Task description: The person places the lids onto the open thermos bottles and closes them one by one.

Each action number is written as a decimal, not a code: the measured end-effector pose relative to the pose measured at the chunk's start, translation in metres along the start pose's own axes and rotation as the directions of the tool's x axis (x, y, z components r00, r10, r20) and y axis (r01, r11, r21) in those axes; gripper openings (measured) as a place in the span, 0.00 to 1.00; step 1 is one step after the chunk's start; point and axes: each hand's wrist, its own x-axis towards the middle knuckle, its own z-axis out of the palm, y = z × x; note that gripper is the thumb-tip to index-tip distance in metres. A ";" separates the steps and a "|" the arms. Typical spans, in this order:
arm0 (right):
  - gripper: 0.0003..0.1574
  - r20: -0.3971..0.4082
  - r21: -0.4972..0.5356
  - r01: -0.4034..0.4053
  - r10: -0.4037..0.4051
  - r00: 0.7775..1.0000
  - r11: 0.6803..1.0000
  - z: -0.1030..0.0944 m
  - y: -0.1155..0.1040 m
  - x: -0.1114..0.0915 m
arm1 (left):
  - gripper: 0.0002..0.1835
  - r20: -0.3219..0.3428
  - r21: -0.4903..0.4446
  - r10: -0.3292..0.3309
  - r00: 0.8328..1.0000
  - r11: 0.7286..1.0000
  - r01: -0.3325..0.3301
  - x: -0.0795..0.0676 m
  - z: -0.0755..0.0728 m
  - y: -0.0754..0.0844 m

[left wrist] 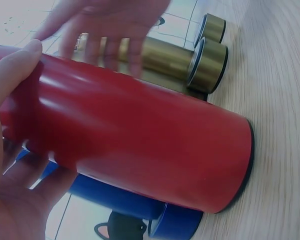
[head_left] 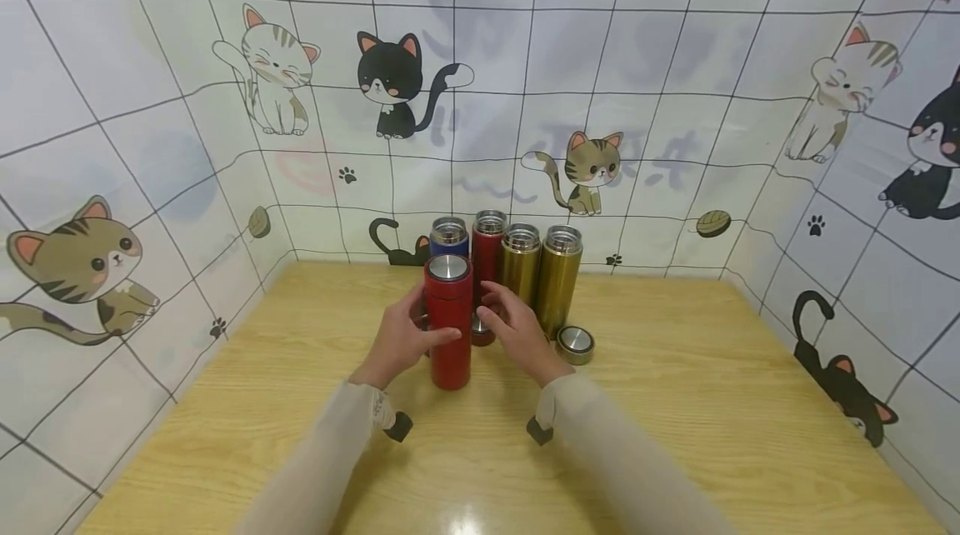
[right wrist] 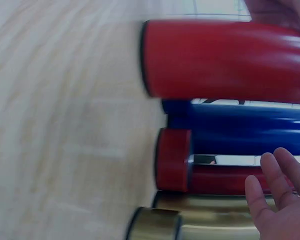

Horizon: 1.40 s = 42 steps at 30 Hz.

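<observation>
On the wooden table [head_left: 675,402], the front red bottle [head_left: 450,364] is upright before the others, lid on; whether its base touches the wood I cannot tell. The left hand [head_left: 401,339] grasps it, thumb across the near side, fingers wrapped behind; the right hand [head_left: 521,331] holds nothing, its fingers loosely spread just beside it. To handle it well, I would keep the grip firm around the body, the bottle vertical, and the right hand clear of the uncapped bottles, which could topple. Counted: one table; five bottles, the front red bottle plus one blue bottle [head_left: 448,246], one dark red bottle [head_left: 489,256] and two gold bottles [head_left: 558,285]; two hands; five lids, one fitted and four loose: two gold lids [left wrist: 208,65], one red lid [right wrist: 174,160] and one blue lid [left wrist: 177,222].
</observation>
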 end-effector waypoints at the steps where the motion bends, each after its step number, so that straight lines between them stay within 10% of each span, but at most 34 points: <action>1: 0.29 0.006 -0.020 -0.019 0.019 1.000 1.000 0.001 0.002 -0.001 | 0.48 -0.009 -0.005 -0.002 1.000 1.000 0.002 0.001 -0.002 -0.006; 28: 0.38 0.246 -0.181 -0.124 0.167 0.955 0.976 0.041 0.019 -0.011 | 0.47 -0.039 0.022 0.028 0.999 0.999 -0.027 -0.015 -0.043 -0.018; 42: 0.42 0.330 -0.350 -0.047 0.170 0.929 0.936 0.058 0.019 -0.004 | 0.47 -0.053 0.048 -0.005 0.999 0.999 0.008 -0.017 -0.055 -0.020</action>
